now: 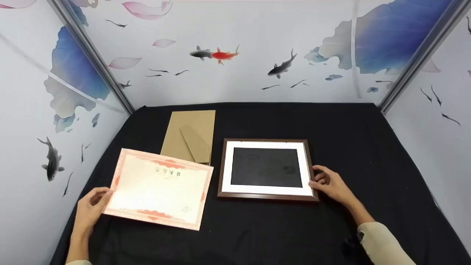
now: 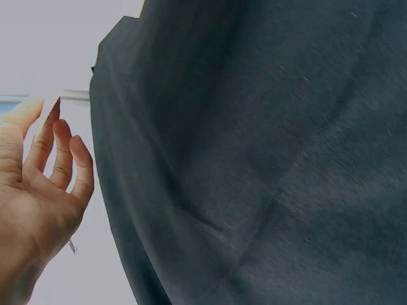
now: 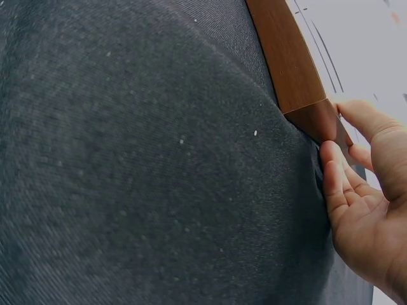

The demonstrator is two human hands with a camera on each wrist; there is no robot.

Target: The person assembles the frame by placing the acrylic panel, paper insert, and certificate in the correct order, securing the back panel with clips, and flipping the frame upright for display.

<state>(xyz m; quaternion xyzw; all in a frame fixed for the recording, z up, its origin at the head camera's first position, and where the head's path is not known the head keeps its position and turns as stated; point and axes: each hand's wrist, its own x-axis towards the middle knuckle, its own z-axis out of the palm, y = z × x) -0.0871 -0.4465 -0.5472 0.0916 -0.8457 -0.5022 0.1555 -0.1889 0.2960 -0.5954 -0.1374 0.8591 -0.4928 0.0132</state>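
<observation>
My left hand [image 1: 90,211] pinches the left edge of a cream certificate [image 1: 158,193] with a red-patterned border, which is tilted in the head view. In the left wrist view only the left hand [image 2: 51,184] shows clearly, not the certificate. To the right lies a brown wooden picture frame [image 1: 268,197] with a white mat [image 1: 268,189] around a dark opening. My right hand [image 1: 333,186] grips the frame's right side, thumb on top. Seen from the right wrist, the fingers of that hand [image 3: 369,210] touch the side of the frame [image 3: 292,70] near a corner.
Behind the certificate lies a brown backing board [image 1: 195,121] with a stand flap [image 1: 195,145], its lower part partly covered. Black cloth [image 1: 257,232] covers the table. Printed white walls [image 1: 235,84] with metal posts [image 1: 95,55] close in the back and sides.
</observation>
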